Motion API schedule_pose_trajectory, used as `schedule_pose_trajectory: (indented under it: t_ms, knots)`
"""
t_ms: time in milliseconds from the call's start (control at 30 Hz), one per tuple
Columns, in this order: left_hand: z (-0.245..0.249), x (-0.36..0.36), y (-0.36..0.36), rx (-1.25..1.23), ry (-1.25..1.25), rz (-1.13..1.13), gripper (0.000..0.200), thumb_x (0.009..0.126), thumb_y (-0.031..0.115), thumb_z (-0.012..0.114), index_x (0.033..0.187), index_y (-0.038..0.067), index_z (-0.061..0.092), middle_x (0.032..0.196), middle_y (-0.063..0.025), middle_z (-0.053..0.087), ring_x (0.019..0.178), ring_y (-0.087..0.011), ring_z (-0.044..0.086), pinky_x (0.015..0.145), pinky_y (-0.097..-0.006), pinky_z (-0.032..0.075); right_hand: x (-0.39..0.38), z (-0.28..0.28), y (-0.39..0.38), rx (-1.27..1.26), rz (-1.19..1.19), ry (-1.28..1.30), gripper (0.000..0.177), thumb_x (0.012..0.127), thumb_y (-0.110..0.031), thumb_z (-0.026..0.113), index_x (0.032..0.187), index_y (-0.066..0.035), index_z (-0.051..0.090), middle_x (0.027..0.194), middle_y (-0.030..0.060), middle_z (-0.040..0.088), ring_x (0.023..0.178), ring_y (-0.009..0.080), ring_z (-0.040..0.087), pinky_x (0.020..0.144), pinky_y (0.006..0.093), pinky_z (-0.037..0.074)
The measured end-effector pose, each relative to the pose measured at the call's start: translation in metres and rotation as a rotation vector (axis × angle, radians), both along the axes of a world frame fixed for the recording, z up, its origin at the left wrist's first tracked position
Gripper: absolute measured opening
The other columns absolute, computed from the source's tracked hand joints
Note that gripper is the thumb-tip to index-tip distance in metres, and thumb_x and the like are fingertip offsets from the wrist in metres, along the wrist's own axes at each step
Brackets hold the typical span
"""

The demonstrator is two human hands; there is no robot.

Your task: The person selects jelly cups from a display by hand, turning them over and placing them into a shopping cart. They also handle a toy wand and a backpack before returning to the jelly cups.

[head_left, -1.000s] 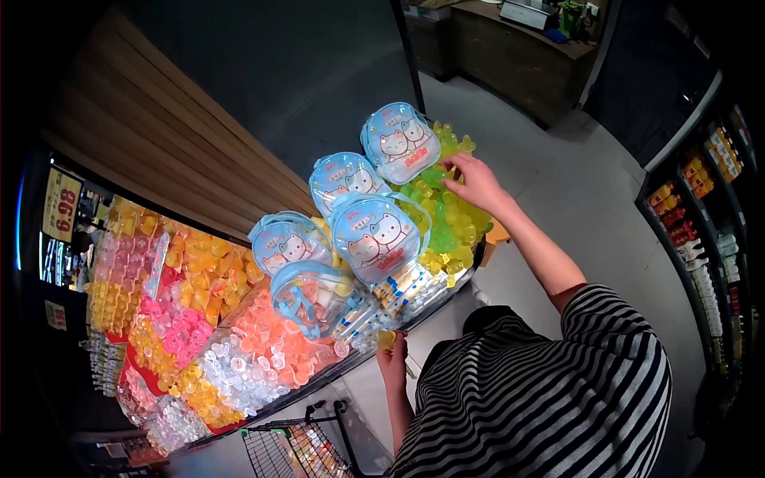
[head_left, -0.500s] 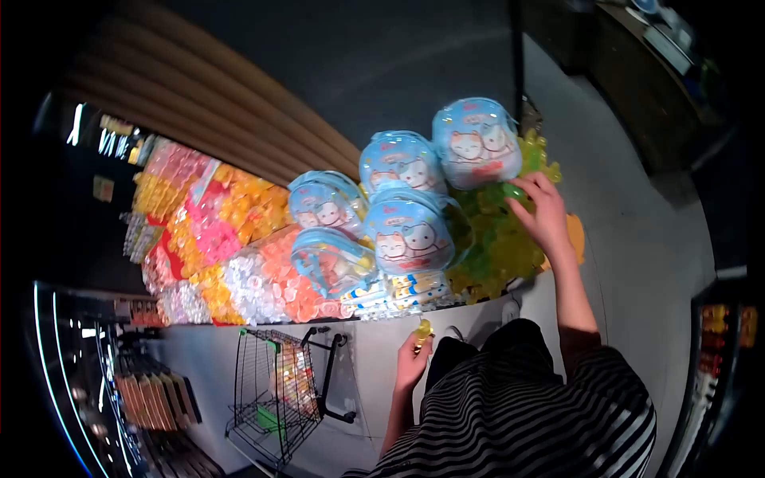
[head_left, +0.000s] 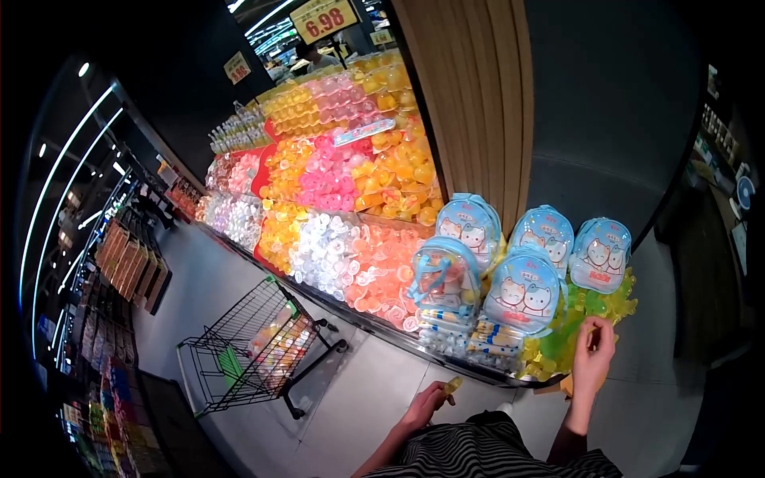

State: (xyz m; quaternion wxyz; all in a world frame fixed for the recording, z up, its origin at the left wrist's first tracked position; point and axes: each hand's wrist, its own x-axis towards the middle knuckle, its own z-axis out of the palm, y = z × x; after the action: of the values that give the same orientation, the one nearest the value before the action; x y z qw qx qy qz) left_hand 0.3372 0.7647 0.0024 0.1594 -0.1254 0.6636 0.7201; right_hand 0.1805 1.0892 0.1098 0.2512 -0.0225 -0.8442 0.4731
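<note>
My left hand point(head_left: 424, 406) is closed around a small yellow packaged piece point(head_left: 453, 385), perhaps a jelly, which sticks out past the fingertips in front of my body. Over the right end of the display, my right hand point(head_left: 591, 352) has its fingers curled in toward the thumb; whatever they hold, if anything, is hidden. Just behind it spreads a pile of yellow-green wrapped pieces point(head_left: 580, 313). Several light blue backpacks with cartoon cats, such as the front backpack point(head_left: 522, 293), stand beside that pile. Under them lie blue, yellow and white packets point(head_left: 492, 338).
A black shopping cart point(head_left: 259, 346) holding packaged goods stands on the tiled floor to the left. The long display carries orange jelly cups point(head_left: 386, 275), white cups point(head_left: 323, 243) and pink ones point(head_left: 328, 182). A ribbed brown pillar point(head_left: 470, 95) rises behind. A price sign point(head_left: 324, 19) hangs above.
My view has swung left and up, showing more of the display and cart. My right hand has drawn back from the yellow-green pile, its fingers now curled. The left hand still holds the yellow piece.
</note>
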Motion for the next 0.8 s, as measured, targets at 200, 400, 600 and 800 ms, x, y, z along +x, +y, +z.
schedule_pose_trajectory:
  t_ms: [200,400,600,800]
  knots:
    - [-0.015,0.019,-0.082,0.019,0.299,0.116,0.030,0.099,0.007,0.057,0.128,0.003,0.055,0.103,-0.0029,0.056,0.084,-0.0101,0.058,0.074,-0.0245,0.048,0.081,-0.069,-0.205,-0.179,0.904,-0.522,0.031,0.091,-0.015,0.073,0.117,-0.003,0.061,0.093,0.0013,0.065,0.074,0.0060,0.056,0.067,0.0224,0.048]
    - [-0.031,0.043,-0.171,0.084,0.300,0.105,0.029,0.097,0.007,0.064,0.123,0.000,0.057,0.105,-0.0050,0.057,0.089,-0.0144,0.066,0.082,-0.0259,0.055,0.125,-0.114,-0.330,-0.409,0.891,-0.593,0.028,0.097,-0.010,0.065,0.122,-0.003,0.057,0.099,0.0004,0.064,0.085,0.0053,0.060,0.070,0.0206,0.049]
    - [-0.043,0.069,-0.238,0.025,0.116,0.049,0.023,0.104,0.021,0.054,0.115,0.002,0.062,0.087,-0.0030,0.063,0.078,-0.0103,0.062,0.073,-0.0252,0.051,0.119,-0.063,-0.379,-0.651,0.718,-0.603,0.022,0.100,-0.009,0.060,0.121,-0.003,0.057,0.102,0.0082,0.071,0.079,0.0078,0.061,0.066,0.0225,0.048]
    - [-0.036,0.055,-0.291,-0.102,0.259,-0.008,0.022,0.105,0.019,0.053,0.110,0.003,0.067,0.080,0.0004,0.060,0.072,-0.0068,0.053,0.067,-0.0230,0.045,0.090,-0.061,-0.409,-0.729,0.870,-0.602,0.037,0.099,-0.004,0.058,0.135,-0.004,0.046,0.116,0.0129,0.069,0.097,0.0121,0.065,0.082,0.0251,0.052]
